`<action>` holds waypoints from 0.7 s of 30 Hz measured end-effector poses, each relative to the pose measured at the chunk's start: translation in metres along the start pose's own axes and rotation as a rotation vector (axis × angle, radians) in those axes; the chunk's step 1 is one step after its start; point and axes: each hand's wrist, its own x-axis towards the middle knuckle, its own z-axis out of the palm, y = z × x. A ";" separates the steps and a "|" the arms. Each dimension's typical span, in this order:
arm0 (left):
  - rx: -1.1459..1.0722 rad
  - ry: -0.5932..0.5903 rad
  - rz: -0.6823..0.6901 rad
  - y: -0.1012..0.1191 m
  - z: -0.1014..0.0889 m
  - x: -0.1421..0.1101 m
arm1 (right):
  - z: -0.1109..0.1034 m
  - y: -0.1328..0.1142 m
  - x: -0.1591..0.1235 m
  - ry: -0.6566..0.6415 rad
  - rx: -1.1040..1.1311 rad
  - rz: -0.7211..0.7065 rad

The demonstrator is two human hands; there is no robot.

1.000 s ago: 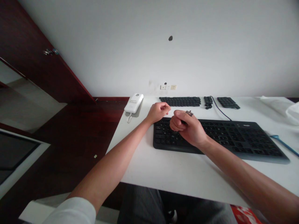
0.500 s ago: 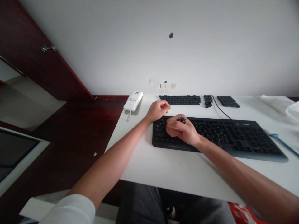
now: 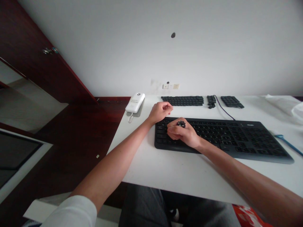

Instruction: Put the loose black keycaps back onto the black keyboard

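Right hand: my right hand (image 3: 182, 134) rests over the left part of the black full-size keyboard (image 3: 222, 137), fingers curled inward, pinching a small dark round-topped tool (image 3: 181, 123) that sticks up between thumb and forefinger.
Left hand: my left hand (image 3: 161, 111) lies on the white surface (image 3: 170, 170) just behind the keyboard's top left corner, loosely closed, thumb against fingertips; I cannot tell whether anything is between them.
Small tool: held upright above the keys, near the keyboard's upper left rows.
Keyboard: flat on the surface, its black cable (image 3: 223, 110) running toward the back.
Loose keycaps: three black blocks of keycaps (image 3: 182, 101) laid in keyboard order along the back edge, well apart from my hands.
White device: a white oblong plastic device (image 3: 135, 102) sits at the surface's back left corner, a small loop hanging from it.
Blue item: a thin blue-handled piece (image 3: 287, 143) lies by the keyboard's right end.
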 end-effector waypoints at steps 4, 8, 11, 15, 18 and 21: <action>-0.003 0.003 -0.007 0.000 0.000 -0.001 | 0.002 0.001 0.001 0.028 0.070 0.002; 0.000 0.003 -0.009 -0.001 0.000 -0.001 | 0.004 0.001 0.001 0.071 0.073 0.006; -0.001 0.007 -0.002 -0.001 0.001 -0.001 | 0.005 0.002 0.001 0.075 0.049 0.005; 0.004 0.005 0.005 -0.002 0.001 -0.001 | 0.005 0.005 0.000 0.075 -0.006 -0.002; 0.006 0.008 0.000 -0.002 0.001 -0.001 | 0.004 0.007 -0.002 0.074 -0.060 -0.003; 0.006 0.021 -0.007 -0.003 0.001 0.000 | 0.003 0.007 -0.002 0.061 -0.071 -0.010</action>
